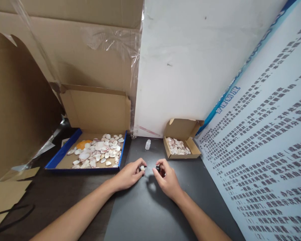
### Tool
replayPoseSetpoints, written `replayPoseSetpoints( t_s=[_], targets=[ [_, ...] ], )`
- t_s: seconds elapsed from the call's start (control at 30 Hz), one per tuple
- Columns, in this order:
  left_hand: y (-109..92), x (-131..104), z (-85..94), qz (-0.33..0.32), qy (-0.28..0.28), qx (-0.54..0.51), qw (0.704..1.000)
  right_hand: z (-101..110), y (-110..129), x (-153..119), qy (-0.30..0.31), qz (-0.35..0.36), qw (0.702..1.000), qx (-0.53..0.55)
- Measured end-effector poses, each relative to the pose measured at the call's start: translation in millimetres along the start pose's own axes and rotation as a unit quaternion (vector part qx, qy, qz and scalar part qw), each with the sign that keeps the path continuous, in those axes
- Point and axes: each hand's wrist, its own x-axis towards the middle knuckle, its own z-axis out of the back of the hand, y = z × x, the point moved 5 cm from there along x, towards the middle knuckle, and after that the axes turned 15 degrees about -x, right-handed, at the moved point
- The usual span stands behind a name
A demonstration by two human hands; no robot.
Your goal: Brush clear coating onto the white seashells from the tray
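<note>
So the left hand [129, 175] has its thumb and fingers pinched around a small pale piece [142, 168], too tiny and too covered for me to say what it actually is. The right hand [169, 181] is curled in the same kind of grip, with a small black piece [158, 168] between thumb and fingers, also mostly hidden. The two pieces face each other over the gray mat [135, 217], near each other but not touching. Just beyond them, roughly in line with the gap, there's a little clear bottle [147, 144] standing on the mat. Off to the left sits a big open box with blue sides [62, 154], loaded with loose seashells [100, 150] plus something orange [83, 144] toward the back. Over on the right is a smaller cardboard box [182, 156], lid up, with more shells [177, 146] inside. The dark surface [90, 211] shows left of the mat, with flat cardboard scraps [8, 194] and a black cord [27, 214] way out at the edge. A printed board [261, 134] leans along the right side.
</note>
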Motion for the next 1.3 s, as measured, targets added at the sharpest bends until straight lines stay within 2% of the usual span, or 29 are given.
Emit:
replayPoseSetpoints(
  t_s=[0.2,0.77,1.13,1.3],
  targets=[
    [1.9,2.2,-1.4,-0.007,-0.003,-0.05,0.999,-0.8,-0.2,0.6,0.005,-0.002,1.0,-0.021],
    [-2.7,-1.0,-2.7,-0.005,0.003,-0.068,0.998,-2.9,3.5,-2.1,0.032,0.01,0.999,-0.003],
    [-7.1,-0.2,1.4,-0.024,-0.035,-0.008,0.999,3.7,1.9,0.2,0.027,0.002,0.999,-0.025],
    [-11.4,-0.2,2.0,-0.042,-0.027,0.017,0.999,3.5,5.5,0.5,0.067,0.012,0.996,-0.049]
  ],
)
